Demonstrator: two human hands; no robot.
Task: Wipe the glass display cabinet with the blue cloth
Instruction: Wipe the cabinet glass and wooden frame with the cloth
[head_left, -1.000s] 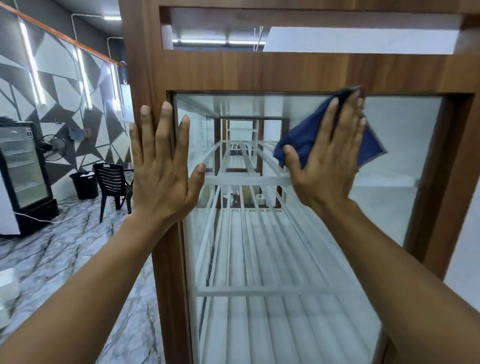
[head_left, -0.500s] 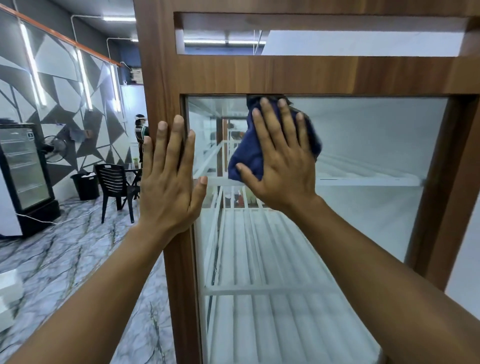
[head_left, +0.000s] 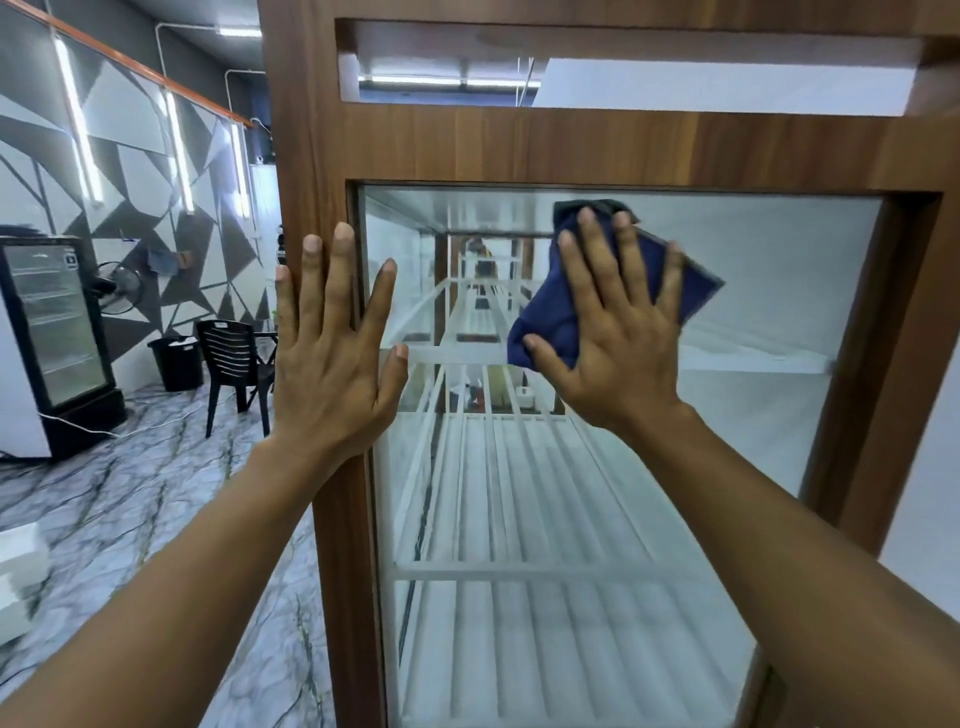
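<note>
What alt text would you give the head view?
A person's right hand presses a blue cloth flat against the glass pane of a wood-framed display cabinet, near the pane's top. The left hand, fingers straight, rests on the left post; white wire shelves show through the glass.

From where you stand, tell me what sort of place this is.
Probably a small shop or café: a glass display cabinet with white racks inside, a glass-door fridge against the patterned wall, and a black plastic chair beside a bin.
</note>
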